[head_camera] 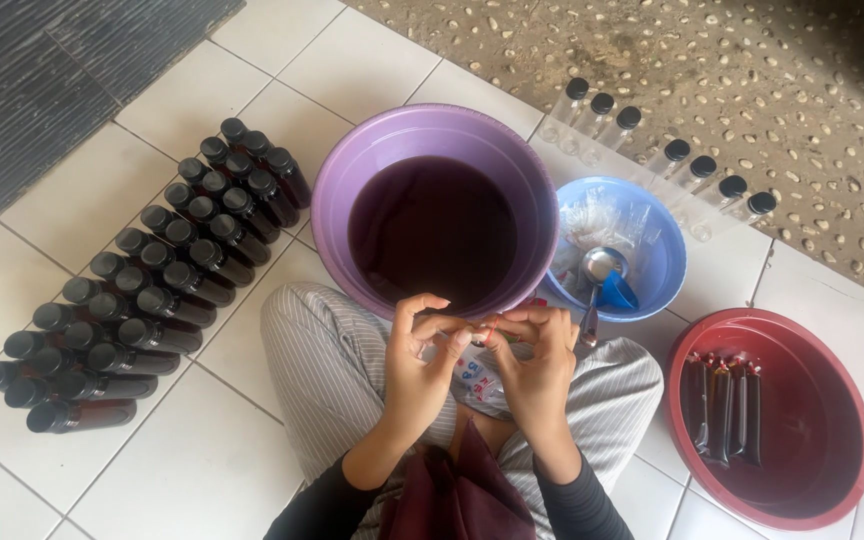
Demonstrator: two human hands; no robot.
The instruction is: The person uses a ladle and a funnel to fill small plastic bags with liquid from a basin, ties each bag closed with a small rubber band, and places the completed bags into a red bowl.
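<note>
The left hand point(419, 345) and right hand point(537, 350) are meeting fingertip to fingertip, pinching a small reddish item point(482, 335), too small to identify, above the lap. At 12 o'clock, a purple basin point(352, 170) is holding dark liquid. At 9 o'clock, filled capped bottles point(142, 290) are lying in rows. At 2 o'clock, a blue bowl point(667, 260) is holding a spoon point(597, 270); at 4 o'clock, a red basin point(832, 480) is holding filled plastic tubes point(724, 410).

White tiled floor point(202, 470): filled dark bottles point(142, 300) laid in rows, purple basin point(352, 170), blue bowl point(667, 255), red basin point(842, 400), empty capped bottles point(672, 160) set alongside.
</note>
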